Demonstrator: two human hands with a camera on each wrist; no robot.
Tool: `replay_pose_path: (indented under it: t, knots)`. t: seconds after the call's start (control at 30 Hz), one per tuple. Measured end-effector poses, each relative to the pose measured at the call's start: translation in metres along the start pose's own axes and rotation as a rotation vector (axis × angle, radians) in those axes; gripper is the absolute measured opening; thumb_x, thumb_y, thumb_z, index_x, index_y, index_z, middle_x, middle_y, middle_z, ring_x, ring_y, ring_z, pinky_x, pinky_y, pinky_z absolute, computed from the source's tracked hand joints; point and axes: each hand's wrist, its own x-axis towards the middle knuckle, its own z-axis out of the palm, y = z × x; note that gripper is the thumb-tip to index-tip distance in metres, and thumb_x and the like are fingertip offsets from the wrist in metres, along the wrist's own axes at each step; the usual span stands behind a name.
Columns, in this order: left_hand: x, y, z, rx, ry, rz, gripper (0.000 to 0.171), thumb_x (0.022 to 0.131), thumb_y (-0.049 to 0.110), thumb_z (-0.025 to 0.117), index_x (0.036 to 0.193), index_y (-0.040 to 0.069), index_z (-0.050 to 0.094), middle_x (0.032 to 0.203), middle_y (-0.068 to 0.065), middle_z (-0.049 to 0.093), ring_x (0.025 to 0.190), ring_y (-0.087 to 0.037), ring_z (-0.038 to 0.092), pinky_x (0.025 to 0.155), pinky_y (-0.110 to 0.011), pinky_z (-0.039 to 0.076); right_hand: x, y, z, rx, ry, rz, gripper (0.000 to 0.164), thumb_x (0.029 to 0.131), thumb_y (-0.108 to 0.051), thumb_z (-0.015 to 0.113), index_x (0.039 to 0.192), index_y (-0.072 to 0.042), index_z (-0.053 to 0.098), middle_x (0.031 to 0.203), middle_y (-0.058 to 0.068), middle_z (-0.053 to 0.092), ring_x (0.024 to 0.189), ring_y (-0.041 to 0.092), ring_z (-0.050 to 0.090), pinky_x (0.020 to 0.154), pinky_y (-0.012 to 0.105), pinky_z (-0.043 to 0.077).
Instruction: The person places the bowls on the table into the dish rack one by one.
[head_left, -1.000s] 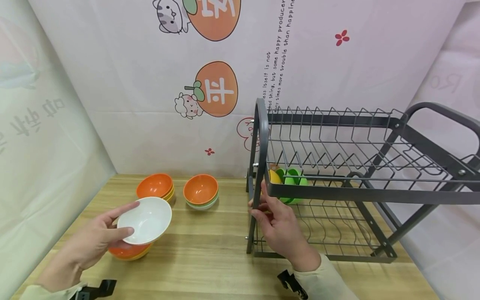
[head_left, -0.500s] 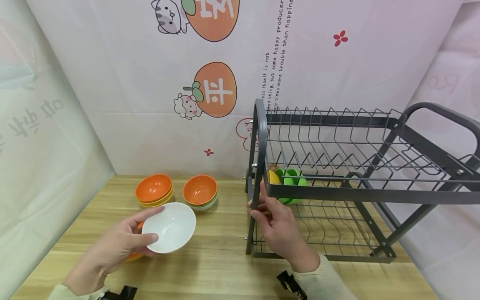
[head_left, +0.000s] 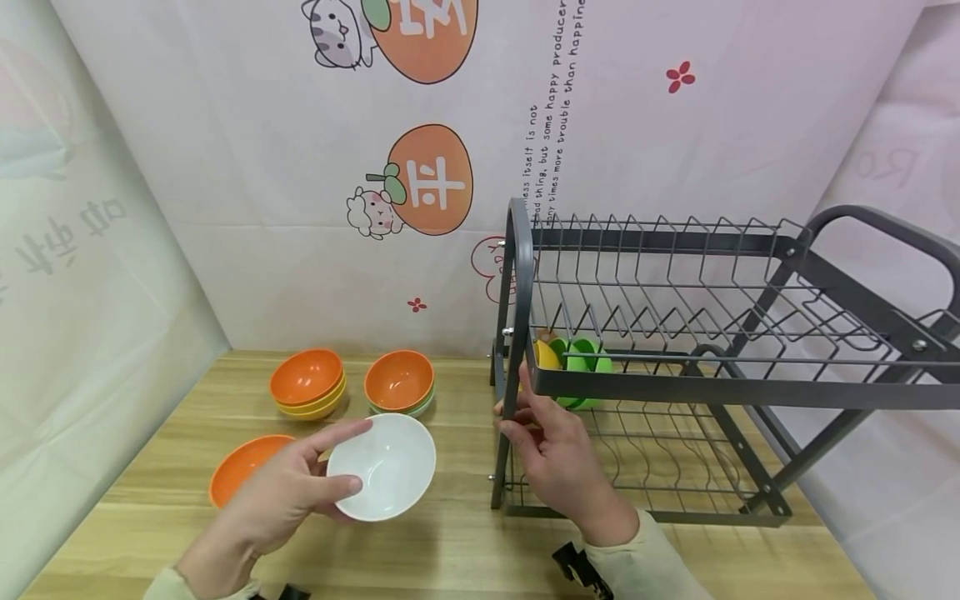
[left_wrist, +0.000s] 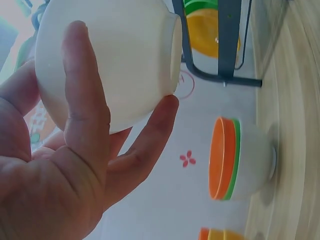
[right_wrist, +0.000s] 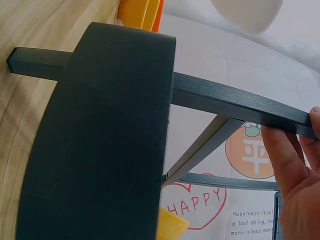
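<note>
My left hand (head_left: 288,492) holds a white bowl (head_left: 386,467) by its near side, thumb over the rim, above the table. In the left wrist view the fingers of that hand support the outside of the bowl (left_wrist: 120,55), close to its foot. My right hand (head_left: 566,458) grips the front left post of a dark two-tier dish rack (head_left: 720,389). The right wrist view shows fingers and thumb on either side of the post (right_wrist: 240,102). Inside the rack, low on the left, are a yellow bowl (head_left: 547,356) and green bowls (head_left: 588,362), partly hidden by the frame.
Against the back wall stand two stacks: orange over yellow bowls (head_left: 307,379), and an orange bowl over green and white ones (head_left: 400,382). Another orange bowl (head_left: 247,467) lies left of my left hand, partly covered by it. The rack fills the right side of the table (head_left: 450,550).
My left hand has carried the white bowl rightward and slightly nearer, uncovering more of the orange bowl on the left. The right hand has stayed on the rack post.
</note>
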Motion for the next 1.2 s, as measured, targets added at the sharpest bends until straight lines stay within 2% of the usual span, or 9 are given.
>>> replay_pose_path:
  t: [0.17,0.4,0.57,0.67,0.77,0.83,0.93,1.03,1.2]
  knots:
    - [0.002,0.001,0.01,0.018,-0.012,-0.01,0.073,0.088,0.001,0.072,0.151,-0.004,0.035,0.15,-0.027,0.029,0.097,-0.038,0.063,0.071,-0.052,0.06,0.0,0.0,0.0,-0.001,0.003,0.005,0.092,0.084,0.017,0.068,0.159,-0.012,0.023,0.106,0.006,0.066,0.084,0.013,0.065,0.065,0.023,0.058]
    - [0.002,0.003,0.021,0.026,-0.044,-0.016,0.073,0.087,0.001,0.072,0.15,-0.005,0.036,0.131,-0.025,0.049,0.094,-0.039,0.063,0.07,-0.052,0.06,0.0,0.0,0.001,0.004,0.007,-0.001,0.092,0.084,0.016,0.068,0.159,-0.011,0.024,0.106,0.007,0.066,0.084,0.014,0.065,0.065,0.024,0.058]
    - [0.003,0.004,0.029,0.024,-0.05,-0.01,0.072,0.087,0.001,0.073,0.15,-0.005,0.037,0.127,-0.026,0.05,0.094,-0.038,0.062,0.069,-0.051,0.06,-0.001,-0.002,-0.001,-0.022,-0.01,0.027,0.087,0.088,0.013,0.066,0.159,-0.01,0.022,0.11,0.008,0.065,0.088,0.018,0.066,0.068,0.026,0.059]
    - [0.006,0.004,0.033,0.014,-0.046,-0.002,0.072,0.087,0.001,0.073,0.15,-0.004,0.038,0.137,-0.025,0.045,0.095,-0.038,0.062,0.068,-0.052,0.06,-0.002,-0.007,-0.005,-0.07,0.014,0.066,0.07,0.09,0.012,0.064,0.153,-0.006,0.038,0.112,0.01,0.063,0.094,0.022,0.067,0.072,0.027,0.059]
    - [0.007,0.005,0.036,0.007,-0.039,0.006,0.072,0.087,0.001,0.074,0.149,-0.003,0.039,0.146,-0.023,0.038,0.095,-0.038,0.061,0.068,-0.053,0.06,-0.004,-0.017,-0.012,-0.077,0.098,0.13,0.032,0.089,0.008,0.064,0.118,-0.005,0.062,0.098,0.002,0.064,0.08,0.018,0.065,0.062,0.025,0.057]
    - [0.008,0.005,0.038,0.009,-0.032,0.012,0.071,0.086,0.001,0.074,0.149,-0.003,0.041,0.149,-0.022,0.036,0.096,-0.038,0.061,0.067,-0.053,0.06,-0.007,-0.023,-0.017,-0.017,0.123,0.185,0.018,0.089,0.004,0.066,0.092,-0.013,0.062,0.082,-0.004,0.062,0.065,0.014,0.059,0.051,0.024,0.053]
    - [0.008,0.006,0.042,0.016,-0.028,0.02,0.071,0.085,0.001,0.075,0.148,-0.002,0.042,0.148,-0.023,0.035,0.095,-0.038,0.061,0.067,-0.054,0.06,-0.013,-0.032,-0.022,0.137,0.04,0.285,0.016,0.091,-0.004,0.067,0.085,-0.017,0.061,0.073,-0.006,0.061,0.056,0.013,0.056,0.044,0.027,0.049]
    - [0.008,0.007,0.046,0.018,-0.032,0.026,0.07,0.085,0.001,0.075,0.148,-0.002,0.043,0.149,-0.023,0.034,0.096,-0.038,0.061,0.066,-0.054,0.06,-0.021,-0.04,-0.023,0.306,-0.111,0.393,0.011,0.094,-0.009,0.067,0.102,-0.014,0.066,0.09,0.003,0.068,0.071,0.016,0.068,0.057,0.032,0.059]
    - [0.006,0.007,0.054,-0.024,-0.06,0.025,0.069,0.087,0.001,0.072,0.149,-0.002,0.041,0.15,-0.022,0.035,0.097,-0.037,0.06,0.067,-0.049,0.061,-0.029,-0.047,-0.022,0.566,-0.281,0.512,0.047,0.094,-0.008,0.067,0.139,-0.014,0.055,0.13,0.02,0.056,0.101,0.028,0.068,0.077,0.04,0.06]
